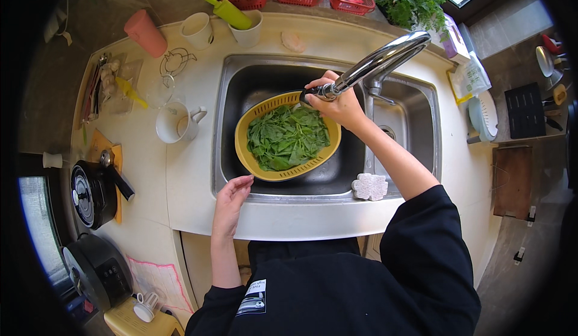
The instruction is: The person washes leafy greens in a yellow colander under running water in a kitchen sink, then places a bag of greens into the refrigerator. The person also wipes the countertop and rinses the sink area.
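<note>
My right hand grips the black spray head at the end of the chrome faucet, above the far right rim of a yellow colander. Green leafy vegetables fill the colander, which sits in the larger basin of the stainless steel sink. Fingers slightly curled, my left hand is at the colander's near left rim, over the sink's front edge. Whether its fingertips touch the rim I cannot tell. It holds nothing that I can see.
A white sponge lies on the sink's front ledge by the divider. Left of the sink stands a white mug. Behind are a white cup and a green-handled tool in another cup. A black pot sits far left.
</note>
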Tool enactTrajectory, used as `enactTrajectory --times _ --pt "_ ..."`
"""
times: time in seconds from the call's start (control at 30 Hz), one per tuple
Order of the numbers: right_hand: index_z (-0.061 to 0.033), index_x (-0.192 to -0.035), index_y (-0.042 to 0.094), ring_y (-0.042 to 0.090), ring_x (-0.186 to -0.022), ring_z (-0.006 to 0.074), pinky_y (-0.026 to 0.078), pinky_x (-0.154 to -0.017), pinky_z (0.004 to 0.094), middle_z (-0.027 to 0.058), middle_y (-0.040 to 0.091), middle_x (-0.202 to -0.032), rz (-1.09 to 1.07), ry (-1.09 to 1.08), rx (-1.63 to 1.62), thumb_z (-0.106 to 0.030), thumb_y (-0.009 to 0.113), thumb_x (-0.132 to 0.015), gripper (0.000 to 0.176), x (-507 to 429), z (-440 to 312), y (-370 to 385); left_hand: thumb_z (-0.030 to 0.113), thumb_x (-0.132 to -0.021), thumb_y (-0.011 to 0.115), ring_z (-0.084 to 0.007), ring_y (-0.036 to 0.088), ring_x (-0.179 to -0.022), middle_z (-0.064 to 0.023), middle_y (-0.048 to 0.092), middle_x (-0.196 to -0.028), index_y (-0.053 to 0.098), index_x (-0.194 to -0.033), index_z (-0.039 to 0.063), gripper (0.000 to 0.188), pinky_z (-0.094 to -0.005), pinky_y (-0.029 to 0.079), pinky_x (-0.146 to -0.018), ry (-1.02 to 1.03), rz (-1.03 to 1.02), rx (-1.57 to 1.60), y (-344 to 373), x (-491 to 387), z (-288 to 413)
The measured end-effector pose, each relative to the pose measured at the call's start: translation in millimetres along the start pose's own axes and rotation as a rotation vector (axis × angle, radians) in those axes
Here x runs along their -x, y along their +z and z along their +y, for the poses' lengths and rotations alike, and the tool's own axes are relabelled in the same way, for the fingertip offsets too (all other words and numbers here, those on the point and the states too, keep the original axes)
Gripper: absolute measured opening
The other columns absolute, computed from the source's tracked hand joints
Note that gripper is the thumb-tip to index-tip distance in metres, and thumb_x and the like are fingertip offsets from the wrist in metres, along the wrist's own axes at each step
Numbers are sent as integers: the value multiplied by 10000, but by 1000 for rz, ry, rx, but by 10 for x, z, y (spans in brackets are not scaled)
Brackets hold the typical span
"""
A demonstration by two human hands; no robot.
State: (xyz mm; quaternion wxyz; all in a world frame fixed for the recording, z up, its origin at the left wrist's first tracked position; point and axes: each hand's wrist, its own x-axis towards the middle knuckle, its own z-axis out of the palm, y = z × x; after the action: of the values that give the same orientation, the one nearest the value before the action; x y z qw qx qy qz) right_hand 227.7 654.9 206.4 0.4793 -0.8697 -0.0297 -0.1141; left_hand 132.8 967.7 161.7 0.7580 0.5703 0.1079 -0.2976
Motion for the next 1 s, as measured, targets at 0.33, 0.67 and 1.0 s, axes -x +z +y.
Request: enactTrajectory --times 0.33,0.67,1.0 --pt "10 -883 632 539 -535 96 444 -424 220 16 480 -770 -162 203 -134 -102 672 -774 162 6 -118 -35 21 -888 516 -159 530 -1096 -105 580 -1151 539 -1144 -35 263 -269 400 -969 -2 13 -11 -39 25 18" --pt "13 -882 627 561 -454 96 449 -403 210 17 544 -690 -425 320 -259 -104 643 -800 144 102 -250 -184 -2 -886 499 -171 524 -1123 -114 565 -1175 526 -1143 -43 262 -256 409 -977 -14 12 -3 -19 -11 -25" --pt "7 -944 619 615 -713 125 541 -489 236 45 530 -892 -309 294 -381 -117 657 -803 192 -11 -276 3 -3 -886 496 -169 526 -1115 -112 560 -1172 529 -1142 -42 261 -256 410 -976 -8 -12 -52 3 -8 23"
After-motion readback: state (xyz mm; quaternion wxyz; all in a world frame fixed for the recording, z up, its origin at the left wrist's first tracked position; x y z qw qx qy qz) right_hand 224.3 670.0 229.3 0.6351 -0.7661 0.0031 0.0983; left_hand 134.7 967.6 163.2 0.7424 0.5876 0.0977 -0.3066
